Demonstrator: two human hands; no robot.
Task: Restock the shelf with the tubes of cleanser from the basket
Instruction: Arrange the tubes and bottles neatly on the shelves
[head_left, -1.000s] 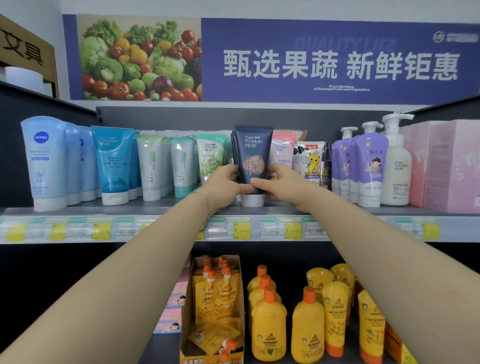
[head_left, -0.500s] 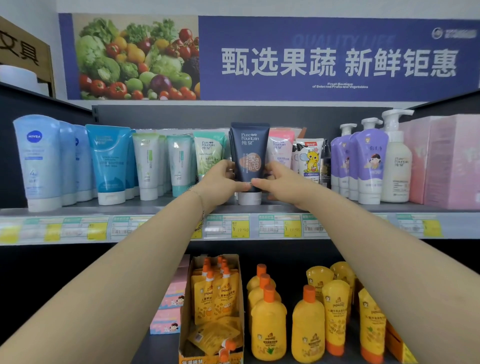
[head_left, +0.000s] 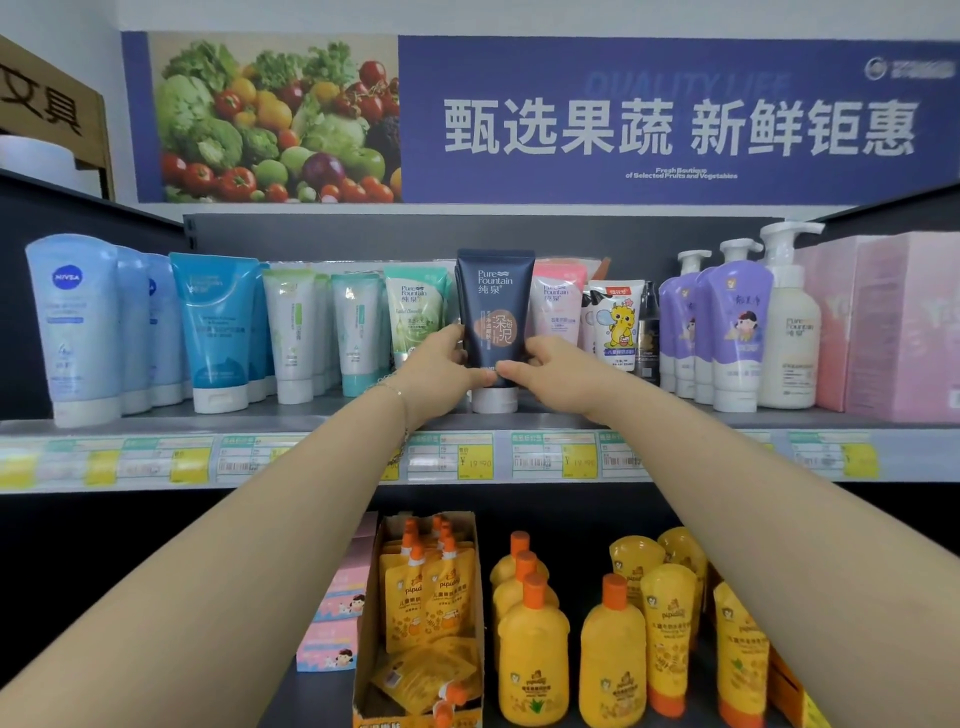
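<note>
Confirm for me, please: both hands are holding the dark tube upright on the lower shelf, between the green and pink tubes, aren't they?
Not quite: the head view shows the dark tube on the upper shelf, not the lower. The rest holds: left hand and right hand grip it upright between the green tube and pink tube.

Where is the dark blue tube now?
The dark blue tube stands cap-down mid upper shelf, between the green tube and pink tube, held by both hands.
</note>
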